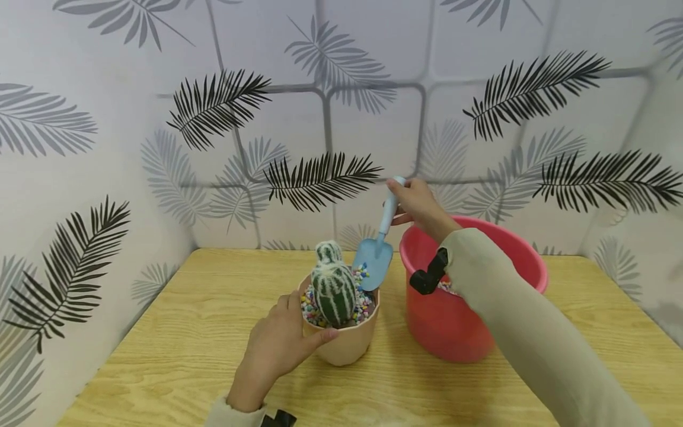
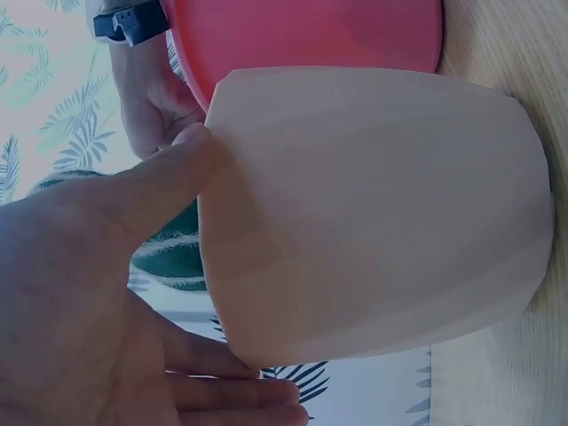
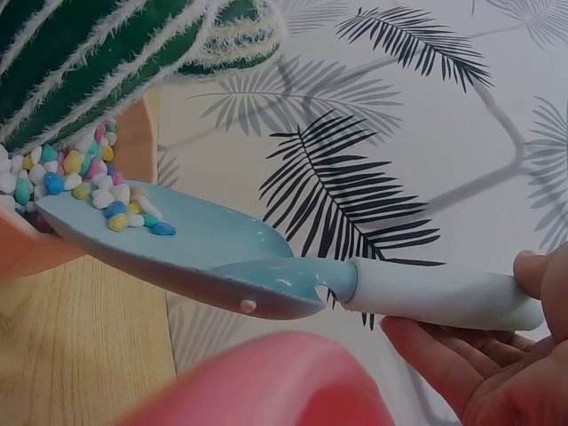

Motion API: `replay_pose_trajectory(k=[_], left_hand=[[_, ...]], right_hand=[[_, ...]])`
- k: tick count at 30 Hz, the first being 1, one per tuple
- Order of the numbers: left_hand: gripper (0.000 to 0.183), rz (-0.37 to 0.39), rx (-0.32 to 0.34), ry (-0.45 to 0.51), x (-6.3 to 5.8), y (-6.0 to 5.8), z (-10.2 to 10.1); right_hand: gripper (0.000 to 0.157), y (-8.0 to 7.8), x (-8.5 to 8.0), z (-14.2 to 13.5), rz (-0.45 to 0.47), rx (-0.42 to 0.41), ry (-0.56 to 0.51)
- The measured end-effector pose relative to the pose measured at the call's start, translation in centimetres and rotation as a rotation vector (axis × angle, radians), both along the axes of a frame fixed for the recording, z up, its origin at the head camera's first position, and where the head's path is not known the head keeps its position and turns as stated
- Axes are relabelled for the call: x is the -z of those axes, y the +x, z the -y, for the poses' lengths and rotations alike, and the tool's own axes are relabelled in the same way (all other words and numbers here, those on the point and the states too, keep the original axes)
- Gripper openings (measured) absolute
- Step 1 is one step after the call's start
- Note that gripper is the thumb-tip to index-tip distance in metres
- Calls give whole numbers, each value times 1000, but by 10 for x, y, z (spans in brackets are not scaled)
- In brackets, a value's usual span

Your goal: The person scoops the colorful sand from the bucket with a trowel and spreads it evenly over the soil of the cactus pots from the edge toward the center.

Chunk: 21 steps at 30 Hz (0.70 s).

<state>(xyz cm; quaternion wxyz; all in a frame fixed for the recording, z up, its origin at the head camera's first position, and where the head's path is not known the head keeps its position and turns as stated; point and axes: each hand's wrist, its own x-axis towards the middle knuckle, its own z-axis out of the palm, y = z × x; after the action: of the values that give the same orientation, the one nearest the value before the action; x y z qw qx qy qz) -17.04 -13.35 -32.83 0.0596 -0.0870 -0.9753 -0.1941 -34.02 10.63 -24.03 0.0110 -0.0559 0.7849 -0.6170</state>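
Note:
A green cactus (image 1: 333, 290) with white fuzzy ridges stands in a peach-coloured flowerpot (image 1: 347, 347), with multicoloured pebbles (image 1: 315, 311) around its base. My left hand (image 1: 285, 338) holds the pot by its near-left rim, thumb on the front and fingers along the side. My right hand (image 1: 418, 204) grips the white handle of a light blue garden trowel (image 1: 375, 261). The trowel's blade tilts down over the pot's right rim. Several pebbles (image 3: 133, 209) lie near its tip, beside those in the pot.
A red bucket (image 1: 453, 320) stands right of the pot under my right forearm, with more small pebbles (image 1: 447, 287) partly seen inside. Both rest on a wooden table (image 1: 224, 284). Behind is a wall (image 1: 373, 130) with a leaf pattern.

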Motion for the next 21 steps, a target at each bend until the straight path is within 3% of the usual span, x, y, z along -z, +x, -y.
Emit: replay_pose_trajectory(k=[3,8,11,21], left_hand=[[97,-7,14,49,1,-2,0],[109,41,54,165,14,-13,0],[113,51,55,162,20,-16,0],[107,43,79,227,16,-16,2]], right_hand=[[51,0,-2,0,-22,-10,9],[51,0,-3,0,-39,-27,18],[51,0,-3,1,-41,-40,28],[47,-1,-3,1,-68,-37,69]])
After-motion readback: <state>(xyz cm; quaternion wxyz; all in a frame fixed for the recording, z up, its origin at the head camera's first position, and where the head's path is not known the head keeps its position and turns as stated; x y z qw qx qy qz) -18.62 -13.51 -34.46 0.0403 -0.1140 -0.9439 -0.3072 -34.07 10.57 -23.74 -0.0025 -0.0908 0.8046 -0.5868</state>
